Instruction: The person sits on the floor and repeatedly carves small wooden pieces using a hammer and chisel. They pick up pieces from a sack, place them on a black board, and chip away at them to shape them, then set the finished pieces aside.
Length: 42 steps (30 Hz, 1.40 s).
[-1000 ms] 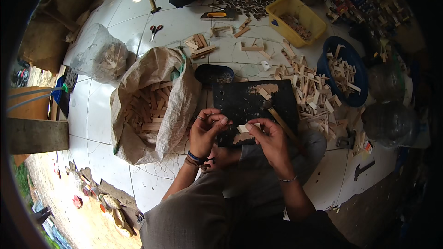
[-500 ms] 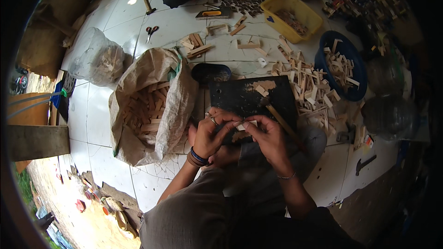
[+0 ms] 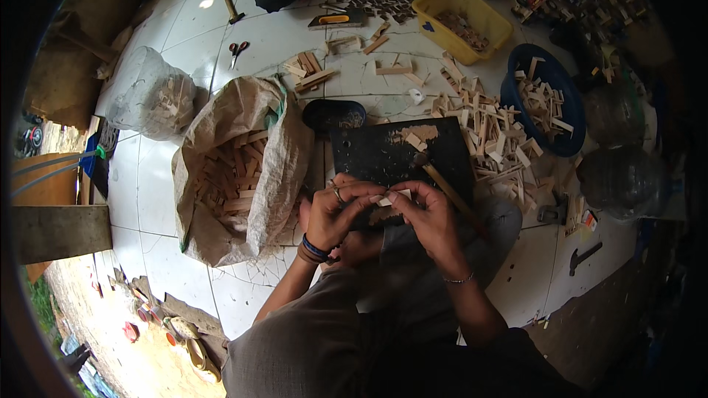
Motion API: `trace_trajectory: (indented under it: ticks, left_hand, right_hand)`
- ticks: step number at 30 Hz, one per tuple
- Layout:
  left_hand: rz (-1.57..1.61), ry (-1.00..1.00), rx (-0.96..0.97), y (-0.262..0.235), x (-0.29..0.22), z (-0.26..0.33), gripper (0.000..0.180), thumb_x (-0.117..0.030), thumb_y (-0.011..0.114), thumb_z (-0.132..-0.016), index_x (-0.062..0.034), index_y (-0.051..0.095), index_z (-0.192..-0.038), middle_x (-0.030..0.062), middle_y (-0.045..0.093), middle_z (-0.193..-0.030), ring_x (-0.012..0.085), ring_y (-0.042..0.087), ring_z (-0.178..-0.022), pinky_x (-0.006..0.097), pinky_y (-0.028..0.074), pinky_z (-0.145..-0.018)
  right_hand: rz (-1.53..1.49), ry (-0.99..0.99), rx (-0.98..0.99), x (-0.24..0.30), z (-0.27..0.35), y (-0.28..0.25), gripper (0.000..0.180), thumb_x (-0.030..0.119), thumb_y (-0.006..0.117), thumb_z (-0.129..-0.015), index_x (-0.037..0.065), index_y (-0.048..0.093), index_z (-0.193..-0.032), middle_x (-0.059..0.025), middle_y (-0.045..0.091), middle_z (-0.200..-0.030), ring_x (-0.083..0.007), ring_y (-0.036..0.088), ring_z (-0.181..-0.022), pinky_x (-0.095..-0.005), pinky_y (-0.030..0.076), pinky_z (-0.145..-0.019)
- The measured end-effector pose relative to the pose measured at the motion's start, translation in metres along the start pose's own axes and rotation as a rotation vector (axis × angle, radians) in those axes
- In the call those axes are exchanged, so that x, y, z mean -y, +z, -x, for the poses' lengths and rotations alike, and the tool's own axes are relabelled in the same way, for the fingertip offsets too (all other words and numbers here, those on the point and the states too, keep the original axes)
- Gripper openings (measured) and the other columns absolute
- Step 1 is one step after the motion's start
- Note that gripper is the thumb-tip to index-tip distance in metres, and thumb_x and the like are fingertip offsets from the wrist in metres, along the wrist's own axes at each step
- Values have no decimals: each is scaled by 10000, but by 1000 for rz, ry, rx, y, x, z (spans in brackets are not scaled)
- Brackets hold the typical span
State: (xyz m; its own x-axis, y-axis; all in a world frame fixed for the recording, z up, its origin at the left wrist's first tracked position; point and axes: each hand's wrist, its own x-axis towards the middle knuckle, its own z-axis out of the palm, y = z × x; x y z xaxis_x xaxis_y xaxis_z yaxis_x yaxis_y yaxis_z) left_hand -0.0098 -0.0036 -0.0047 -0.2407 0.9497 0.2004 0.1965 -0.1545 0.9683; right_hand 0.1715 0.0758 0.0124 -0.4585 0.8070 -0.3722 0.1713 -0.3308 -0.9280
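Sack [image 3: 280, 169]: A pale woven bag stands open at left, heaped inside with wooden pieces.
Board [image 3: 361, 151]: Black and flat, it lies beneath the working hands.
Hammer [image 3: 448, 191]: Its head rests on the board's right side, handle slanting toward the sitter's leg.
Left hand [image 3: 332, 210]: Thumb and forefinger nearly meet at the block's left end; whether they grip it, one cannot tell.
Right hand [image 3: 430, 222]: Thumb and fingers pinch the block.
Block [image 3: 403, 194]: Pale wood above the board, apparently in a two-handed positioning step; the next move seemingly calls for steady fingertips.
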Motion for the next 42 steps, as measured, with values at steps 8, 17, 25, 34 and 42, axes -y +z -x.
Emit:
trace_trajectory:
  ticks: [8, 17, 25, 34, 42]
  left_hand:
    - [-7, 31, 14, -1, 2, -1, 177, -60, 752, -899, -77, 791, -1071, 51, 780, -1032, 196, 656, -939, 331, 522, -857]
    - [-99, 95, -34, 1, 3, 2, 291, -56, 759, -891, -73, 731, -1180, 40, 778, -1027, 185, 658, -905, 327, 504, -846]
    - [-378, 295, -88, 3, 3, 4, 432, -52, 795, -845, -88, 599, -1228, 30, 762, -1049, 250, 694, -852, 350, 509, -792]
    - [-475, 356, -103, 8, 2, 5, 402, -42, 806, -833, -111, 556, -1140, 30, 749, -1027, 257, 704, -824, 375, 511, -710]
    - [-592, 310, -151, 8, 0, 15, 459, -21, 801, -853, -97, 487, -1178, 44, 759, -960, 258, 748, -872, 350, 550, -755]
  right_hand:
    - [-22, -19, 4, -1, 0, 0, 171, 146, 746, -959, 33, 725, -1086, 14, 690, -830, -9, 517, -662, -185, 404, -583]
    - [-60, -21, 6, 3, 2, 0, 169, 156, 752, -955, 42, 733, -1079, 23, 691, -811, -3, 506, -644, -178, 395, -572]
    - [0, -18, -7, 2, 1, -1, 173, 168, 750, -957, 55, 740, -1087, 39, 695, -806, 4, 511, -658, -176, 393, -577]
    - [28, 12, -4, 8, 1, -2, 216, 161, 750, -953, -5, 731, -1090, -18, 727, -871, -54, 661, -799, -226, 525, -712]
    - [69, -95, 17, 7, 4, -3, 287, 196, 757, -959, 8, 709, -1170, -21, 710, -934, -53, 641, -861, -221, 516, -729]
